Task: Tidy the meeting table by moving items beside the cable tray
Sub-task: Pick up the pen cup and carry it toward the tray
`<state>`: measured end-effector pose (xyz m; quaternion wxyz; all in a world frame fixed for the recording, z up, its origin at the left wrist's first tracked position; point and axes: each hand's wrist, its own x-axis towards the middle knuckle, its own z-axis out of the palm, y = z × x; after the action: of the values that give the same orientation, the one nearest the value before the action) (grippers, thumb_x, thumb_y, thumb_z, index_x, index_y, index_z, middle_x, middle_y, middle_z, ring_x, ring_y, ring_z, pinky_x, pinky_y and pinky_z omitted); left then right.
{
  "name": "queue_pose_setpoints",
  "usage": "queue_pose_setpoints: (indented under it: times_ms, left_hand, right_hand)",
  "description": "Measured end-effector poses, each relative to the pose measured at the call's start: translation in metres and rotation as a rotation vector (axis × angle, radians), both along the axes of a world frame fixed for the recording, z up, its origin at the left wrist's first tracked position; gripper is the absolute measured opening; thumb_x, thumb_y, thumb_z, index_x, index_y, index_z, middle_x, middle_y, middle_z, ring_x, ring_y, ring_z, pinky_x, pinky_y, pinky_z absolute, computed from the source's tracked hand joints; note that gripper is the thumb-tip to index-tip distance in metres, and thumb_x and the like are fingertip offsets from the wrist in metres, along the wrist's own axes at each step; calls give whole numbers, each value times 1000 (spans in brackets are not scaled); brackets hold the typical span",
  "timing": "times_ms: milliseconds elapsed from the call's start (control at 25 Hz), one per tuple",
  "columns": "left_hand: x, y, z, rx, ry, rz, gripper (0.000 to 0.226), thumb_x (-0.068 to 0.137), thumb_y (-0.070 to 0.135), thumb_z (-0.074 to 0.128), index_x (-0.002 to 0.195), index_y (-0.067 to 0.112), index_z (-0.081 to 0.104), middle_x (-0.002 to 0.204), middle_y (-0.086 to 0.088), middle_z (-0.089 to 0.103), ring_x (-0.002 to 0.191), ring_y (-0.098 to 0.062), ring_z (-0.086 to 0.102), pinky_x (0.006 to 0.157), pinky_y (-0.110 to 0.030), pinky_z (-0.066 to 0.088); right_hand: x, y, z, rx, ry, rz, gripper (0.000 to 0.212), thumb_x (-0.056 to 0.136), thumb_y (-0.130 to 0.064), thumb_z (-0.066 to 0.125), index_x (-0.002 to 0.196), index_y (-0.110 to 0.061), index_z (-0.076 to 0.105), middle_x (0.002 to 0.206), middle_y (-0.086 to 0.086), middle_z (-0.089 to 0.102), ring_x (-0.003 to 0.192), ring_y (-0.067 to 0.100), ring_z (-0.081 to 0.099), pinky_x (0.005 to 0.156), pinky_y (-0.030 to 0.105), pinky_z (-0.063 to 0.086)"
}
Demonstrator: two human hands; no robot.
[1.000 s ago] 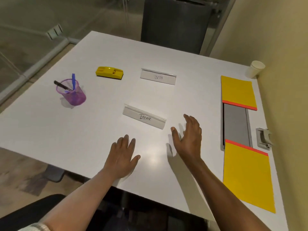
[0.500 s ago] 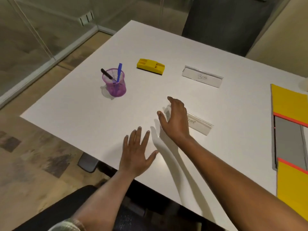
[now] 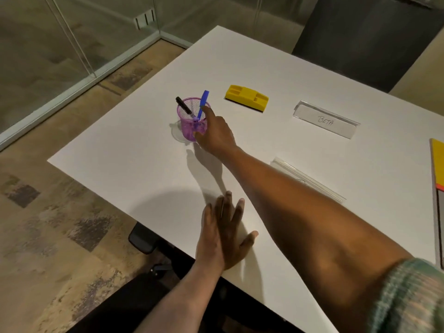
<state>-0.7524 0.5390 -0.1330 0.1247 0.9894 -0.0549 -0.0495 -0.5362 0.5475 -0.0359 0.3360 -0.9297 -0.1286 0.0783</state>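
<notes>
A purple mesh pen cup (image 3: 189, 123) with a black marker and a blue pen stands on the white table (image 3: 134, 169) towards its left side. My right hand (image 3: 217, 134) reaches across to the cup's right side, thumb on its near wall and index finger at its rim. The cup still rests on the table. My left hand (image 3: 224, 236) lies flat near the front edge, fingers apart, holding nothing. A yellow eraser block (image 3: 247, 98) sits behind the cup. A clear name plate marked BETA (image 3: 325, 120) lies further right. A sliver of the grey cable tray (image 3: 440, 224) shows at the right edge.
A second clear name plate (image 3: 310, 180) lies partly under my right forearm. A yellow folder (image 3: 438, 162) with an orange strip peeks in at the right edge. A dark chair (image 3: 360, 32) stands behind the table and a glass wall (image 3: 72, 44) runs along the left.
My right hand has moved left and away from the near name plate to the pen cup and closed around it. The view has swung left. The left hand stays flat on the table.
</notes>
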Motion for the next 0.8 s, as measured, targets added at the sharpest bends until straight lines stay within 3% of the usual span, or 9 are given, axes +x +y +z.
queue_pose_setpoints:
  times_ms: [200, 320, 520, 800]
  left_hand:
    - [-1, 0, 1, 6, -19, -8, 85, 92, 72, 13, 160, 22, 8, 168, -15, 1, 153, -37, 11, 122, -56, 12]
    - [0, 0, -2, 34, -22, -2, 85, 92, 72, 15, 160, 22, 8, 167, -16, 2, 152, -38, 13, 121, -55, 12]
    - [-1, -1, -6, 31, -57, 21, 82, 94, 72, 23, 160, 24, 16, 167, -14, 13, 152, -34, 19, 121, -52, 12]
    - [-6, -4, 3, 127, -64, 0, 76, 98, 62, 28, 158, 17, 22, 164, -16, 21, 147, -36, 26, 118, -53, 24]
  right_hand:
    - [16, 7, -13, 4, -40, -75, 31, 92, -27, 62, 118, -12, 56, 114, 14, 69, 99, 36, 64, 70, 32, 43]
    - [12, -1, -11, 33, -84, -130, 28, 92, -31, 64, 110, -10, 58, 111, 14, 70, 97, 35, 64, 70, 35, 46]
    - [-11, -51, 14, 131, -164, -160, 25, 90, -30, 68, 105, -12, 59, 104, 10, 71, 94, 34, 62, 67, 31, 35]
    - [-50, -184, 67, 139, -217, -264, 24, 90, -32, 67, 107, -18, 60, 107, 5, 71, 95, 29, 62, 78, 38, 50]
